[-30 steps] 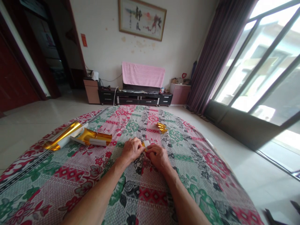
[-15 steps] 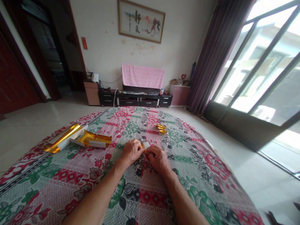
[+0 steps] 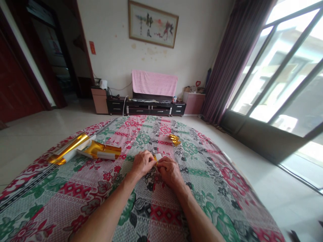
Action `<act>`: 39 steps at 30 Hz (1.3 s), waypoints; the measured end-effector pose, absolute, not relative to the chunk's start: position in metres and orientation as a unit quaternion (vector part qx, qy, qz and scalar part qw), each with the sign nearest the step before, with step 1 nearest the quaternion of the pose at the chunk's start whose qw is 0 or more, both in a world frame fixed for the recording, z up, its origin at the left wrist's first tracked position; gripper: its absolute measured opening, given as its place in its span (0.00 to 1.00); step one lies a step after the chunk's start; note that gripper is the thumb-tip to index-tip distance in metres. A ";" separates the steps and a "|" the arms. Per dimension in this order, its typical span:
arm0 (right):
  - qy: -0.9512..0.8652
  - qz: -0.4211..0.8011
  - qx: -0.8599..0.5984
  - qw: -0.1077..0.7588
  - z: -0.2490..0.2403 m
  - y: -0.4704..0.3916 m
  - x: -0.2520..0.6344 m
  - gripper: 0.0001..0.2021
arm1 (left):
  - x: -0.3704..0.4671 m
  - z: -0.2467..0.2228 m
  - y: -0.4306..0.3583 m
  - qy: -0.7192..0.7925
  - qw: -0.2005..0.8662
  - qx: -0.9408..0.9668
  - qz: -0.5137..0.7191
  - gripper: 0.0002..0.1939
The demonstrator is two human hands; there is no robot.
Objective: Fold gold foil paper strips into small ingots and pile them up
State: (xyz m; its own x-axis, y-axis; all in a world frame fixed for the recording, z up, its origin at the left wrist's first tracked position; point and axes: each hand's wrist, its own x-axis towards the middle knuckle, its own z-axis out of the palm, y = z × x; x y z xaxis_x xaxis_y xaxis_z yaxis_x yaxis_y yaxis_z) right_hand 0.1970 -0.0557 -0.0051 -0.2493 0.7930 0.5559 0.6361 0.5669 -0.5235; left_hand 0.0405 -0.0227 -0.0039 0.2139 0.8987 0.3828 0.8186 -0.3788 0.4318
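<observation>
Hardly moved since earlier; pinching gold-white piece [image 3: 158, 156] with left hand [image 3: 143, 163] and right hand [image 3: 170, 169], having gold sheets [image 3: 102, 149] near nine o'clock.

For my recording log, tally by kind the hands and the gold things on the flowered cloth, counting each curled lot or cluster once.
Hands: 2, left hand and right hand
Piece between the fingers: 1, gold-and-white piece
Curled lots: 2, longer lot and shorter lot
Clusters: 1, small gold cluster, its pieces too small to count
Total: 6
</observation>
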 end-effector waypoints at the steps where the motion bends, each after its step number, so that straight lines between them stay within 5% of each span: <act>1: -0.784 0.097 -0.454 0.411 -0.005 -0.056 0.197 0.16 | 0.040 -0.004 -0.022 0.554 0.072 0.774 0.298 0.06; 39: -0.775 0.112 -0.483 0.391 -0.006 -0.056 0.196 0.16 | 0.027 -0.005 -0.015 0.521 0.198 0.762 0.329 0.07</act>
State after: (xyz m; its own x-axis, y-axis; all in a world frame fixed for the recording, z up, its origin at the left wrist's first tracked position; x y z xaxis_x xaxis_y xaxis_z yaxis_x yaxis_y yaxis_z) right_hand 0.1960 -0.0563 -0.0056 -0.2277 0.8366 0.4982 0.6614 0.5084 -0.5514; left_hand 0.0268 -0.0147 -0.0045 0.2401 0.9248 0.2950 0.6649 -0.3781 0.6441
